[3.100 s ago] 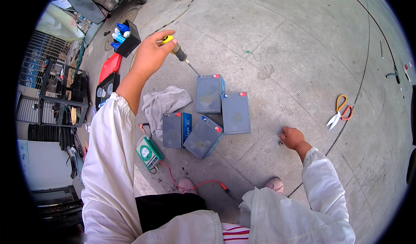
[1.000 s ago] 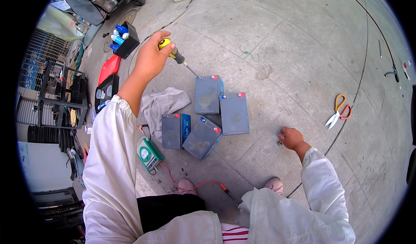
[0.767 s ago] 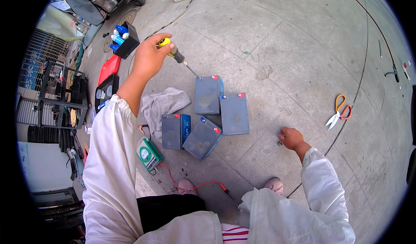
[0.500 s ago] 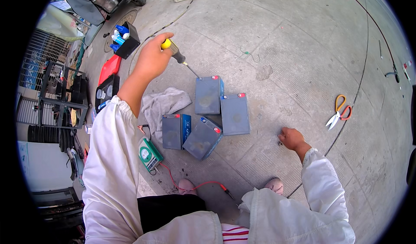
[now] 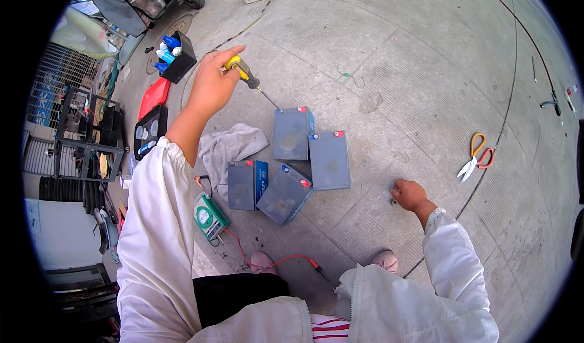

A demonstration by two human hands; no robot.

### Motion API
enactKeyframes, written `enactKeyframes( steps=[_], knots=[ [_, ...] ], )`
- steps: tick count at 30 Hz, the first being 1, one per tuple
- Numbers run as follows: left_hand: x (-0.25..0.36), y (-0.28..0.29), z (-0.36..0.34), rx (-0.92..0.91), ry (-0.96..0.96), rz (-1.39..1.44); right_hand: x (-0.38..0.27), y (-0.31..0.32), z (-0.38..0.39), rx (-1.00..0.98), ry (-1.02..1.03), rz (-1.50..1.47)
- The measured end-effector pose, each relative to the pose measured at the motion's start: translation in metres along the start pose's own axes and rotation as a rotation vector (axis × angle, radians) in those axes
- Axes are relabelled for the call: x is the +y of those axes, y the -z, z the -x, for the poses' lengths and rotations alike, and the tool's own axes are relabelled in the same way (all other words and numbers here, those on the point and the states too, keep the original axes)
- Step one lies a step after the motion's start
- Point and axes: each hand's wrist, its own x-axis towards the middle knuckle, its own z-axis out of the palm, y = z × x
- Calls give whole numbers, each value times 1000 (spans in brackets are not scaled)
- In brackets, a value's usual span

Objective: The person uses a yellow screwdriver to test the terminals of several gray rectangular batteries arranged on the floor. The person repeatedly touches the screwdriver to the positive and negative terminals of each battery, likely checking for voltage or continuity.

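Note:
My left hand (image 5: 210, 86) holds a screwdriver (image 5: 248, 79) by its yellow and grey handle, index finger stretched out along the top. The blade slants down, its tip at the left terminal corner of the farthest grey battery (image 5: 292, 137). Three more batteries stand close by: one to its right (image 5: 330, 163), a tilted one in front (image 5: 283, 196) and a smaller-looking one at the left (image 5: 241, 186). Over bare concrete to the right, my right hand (image 5: 410, 195) is closed, fingers curled under; what they hold, if anything, is hidden.
A grey cloth (image 5: 234, 145) lies left of the batteries. Nearer me is a green and white meter (image 5: 210, 217) with a red lead (image 5: 271, 264). Scissors (image 5: 474, 158) lie at the right. A black box of blue bottles (image 5: 177, 63) and an open toolbox (image 5: 152, 119) stand at the left.
The fingers of my left hand have loosened and straightened around the screwdriver handle, which looks slightly turned. Its tip stays at the same terminal, and my right hand has not moved.

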Motion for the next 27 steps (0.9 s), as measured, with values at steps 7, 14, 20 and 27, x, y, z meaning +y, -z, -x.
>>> enactKeyframes(
  steps=[7,14,20,27],
  knots=[
    [3,3,-5,-104,167,166,3,-4,-2,1,-9,-4],
    [11,6,-6,-135,190,146,8,-11,-4,80,42,-22],
    [15,8,-6,-195,303,308,13,-13,-3,121,67,-28],
    [13,7,-6,-154,229,131,8,-10,-4,60,29,-14]
  ],
)
